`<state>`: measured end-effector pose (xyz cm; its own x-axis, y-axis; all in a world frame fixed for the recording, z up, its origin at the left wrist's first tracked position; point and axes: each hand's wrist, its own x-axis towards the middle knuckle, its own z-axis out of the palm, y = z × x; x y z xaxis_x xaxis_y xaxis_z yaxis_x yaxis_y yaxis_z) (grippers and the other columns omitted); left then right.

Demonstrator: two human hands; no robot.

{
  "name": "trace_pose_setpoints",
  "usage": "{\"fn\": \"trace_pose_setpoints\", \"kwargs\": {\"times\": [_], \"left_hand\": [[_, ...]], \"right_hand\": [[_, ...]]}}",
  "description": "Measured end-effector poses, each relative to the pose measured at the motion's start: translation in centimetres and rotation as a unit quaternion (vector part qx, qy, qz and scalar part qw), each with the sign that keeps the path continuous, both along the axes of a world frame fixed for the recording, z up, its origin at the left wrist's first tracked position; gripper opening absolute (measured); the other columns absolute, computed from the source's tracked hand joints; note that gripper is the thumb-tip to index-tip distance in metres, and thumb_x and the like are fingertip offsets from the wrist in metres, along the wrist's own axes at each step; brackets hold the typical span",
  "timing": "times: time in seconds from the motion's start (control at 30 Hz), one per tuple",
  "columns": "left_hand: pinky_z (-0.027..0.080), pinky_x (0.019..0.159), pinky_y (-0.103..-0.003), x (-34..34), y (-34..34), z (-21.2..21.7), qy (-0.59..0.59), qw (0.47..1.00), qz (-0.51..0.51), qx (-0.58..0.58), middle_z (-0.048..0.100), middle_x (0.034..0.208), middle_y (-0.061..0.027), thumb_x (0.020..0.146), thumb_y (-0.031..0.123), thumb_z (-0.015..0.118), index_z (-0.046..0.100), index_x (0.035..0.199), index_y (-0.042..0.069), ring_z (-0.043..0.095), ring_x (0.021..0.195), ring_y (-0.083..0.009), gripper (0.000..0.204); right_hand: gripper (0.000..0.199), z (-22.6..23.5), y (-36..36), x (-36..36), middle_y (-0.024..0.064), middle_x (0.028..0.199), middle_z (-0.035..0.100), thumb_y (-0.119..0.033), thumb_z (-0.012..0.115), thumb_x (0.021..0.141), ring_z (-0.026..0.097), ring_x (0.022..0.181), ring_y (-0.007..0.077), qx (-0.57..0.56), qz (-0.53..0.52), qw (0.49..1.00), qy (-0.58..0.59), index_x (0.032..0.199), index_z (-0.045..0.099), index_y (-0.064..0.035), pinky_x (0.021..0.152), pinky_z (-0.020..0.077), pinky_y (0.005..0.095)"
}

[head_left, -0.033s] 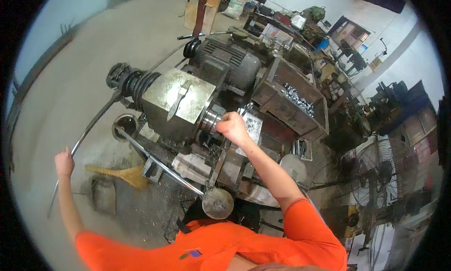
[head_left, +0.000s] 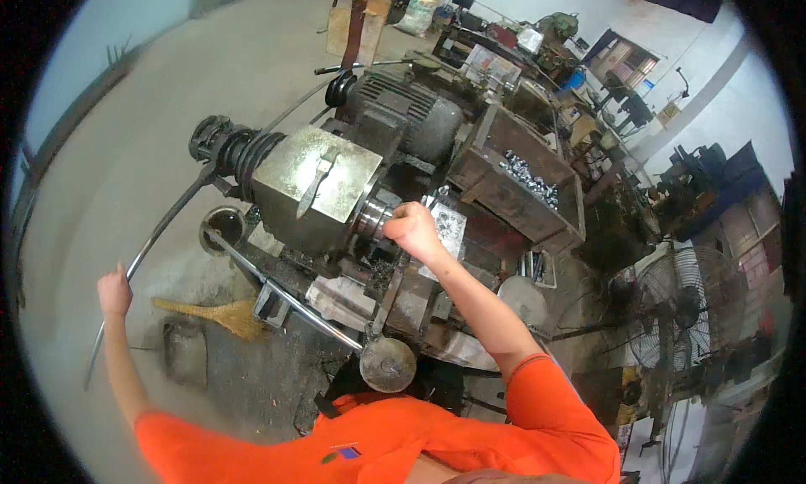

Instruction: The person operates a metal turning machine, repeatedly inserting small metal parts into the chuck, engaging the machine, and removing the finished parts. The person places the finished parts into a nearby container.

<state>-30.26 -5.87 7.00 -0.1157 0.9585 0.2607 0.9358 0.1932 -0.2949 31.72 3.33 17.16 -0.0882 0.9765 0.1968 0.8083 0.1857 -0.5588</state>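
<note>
My left hand (head_left: pixel 115 291) is wrapped round a long dark metal lever (head_left: pixel 159 236) that curves out from the back end of a lathe-like machine. The fingers of my right hand (head_left: pixel 413 232) are curled closed at the front of the shiny round spindle nose (head_left: pixel 371 217). Whatever they may hold is hidden behind the hand. Beside it stands the machine's box-shaped metal head (head_left: pixel 285 161). A flat, pale-handled tool (head_left: pixel 312 190) lies on its top. Under my arms a polished bar (head_left: pixel 312 312) slants toward a round metal disc (head_left: pixel 388 364) close to my body.
A ribbed electric motor (head_left: pixel 399 110) sits behind the head. To its right, a rusty metal bin (head_left: pixel 478 177) holds many small shiny parts. A straw broom (head_left: pixel 214 314) and a dustpan (head_left: pixel 185 350) lie on the floor at left. A caged fan (head_left: pixel 676 308) stands at right.
</note>
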Motion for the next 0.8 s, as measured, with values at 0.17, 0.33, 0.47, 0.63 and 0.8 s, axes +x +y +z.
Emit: {"fn": "trace_pose_setpoints", "kwargs": {"times": [0.17,0.33,0.47,0.63,0.8], "left_hand": [[0.05,0.066,-0.042,1.7,1.2,0.7,-0.047,0.989,0.137,-0.022,0.062,0.076,-0.0182,0.074,0.004,0.054,0.057,0.09,0.003,0.062,0.075,-0.0337,0.017],[0.046,0.082,-0.042,14.2,2.6,0.9,-0.205,0.927,-0.096,0.3,0.062,0.097,-0.016,0.083,0.021,0.058,0.056,0.111,0.0,0.059,0.093,-0.0316,0.034],[0.046,0.082,-0.041,19.3,3.4,-13.4,-0.429,0.897,0.053,-0.092,0.061,0.102,-0.0216,0.081,0.027,0.062,0.055,0.106,-0.005,0.058,0.094,-0.0363,0.042],[0.05,0.072,-0.044,27.0,2.1,-20.5,-0.205,0.95,-0.097,-0.215,0.063,0.094,-0.0186,0.067,0.033,0.069,0.057,0.105,0.006,0.061,0.083,-0.0368,0.048],[0.052,0.068,-0.041,27.5,6.2,-14.8,-0.083,0.954,-0.202,-0.207,0.065,0.088,-0.0116,0.072,0.034,0.064,0.065,0.092,0.011,0.063,0.08,-0.0304,0.03]], "right_hand": [[0.018,0.3,-0.9,0.5,0.0243,0.088,0.057,-0.02,0.06,0.056,0.059,0.078,0.0395,-0.007,-0.004,0.999,0.033,0.061,0.062,-0.0022,0.07,0.0484,0.0401],[0.017,0.8,-6.7,4.1,0.0237,0.119,0.051,-0.012,0.062,0.056,0.058,0.093,0.0373,0.156,0.085,0.981,0.079,0.072,0.061,-0.006,0.078,0.0473,0.0396],[0.021,0.6,-12.0,8.0,0.0196,0.121,0.05,-0.011,0.063,0.056,0.058,0.09,0.0319,0.144,0.056,0.984,0.085,0.075,0.061,-0.0055,0.077,0.0479,0.0378],[0.021,-0.6,-20.3,17.3,0.0189,0.114,0.056,-0.015,0.063,0.058,0.058,0.097,0.0352,0.099,-0.061,0.993,0.025,0.077,0.063,-0.0074,0.081,0.0476,0.0377],[0.029,-3.7,-29.6,26.3,0.0168,0.114,0.057,-0.015,0.063,0.057,0.057,0.101,0.0337,-0.001,-0.252,0.968,-0.007,0.085,0.066,-0.0063,0.085,0.0463,0.0367]]}}
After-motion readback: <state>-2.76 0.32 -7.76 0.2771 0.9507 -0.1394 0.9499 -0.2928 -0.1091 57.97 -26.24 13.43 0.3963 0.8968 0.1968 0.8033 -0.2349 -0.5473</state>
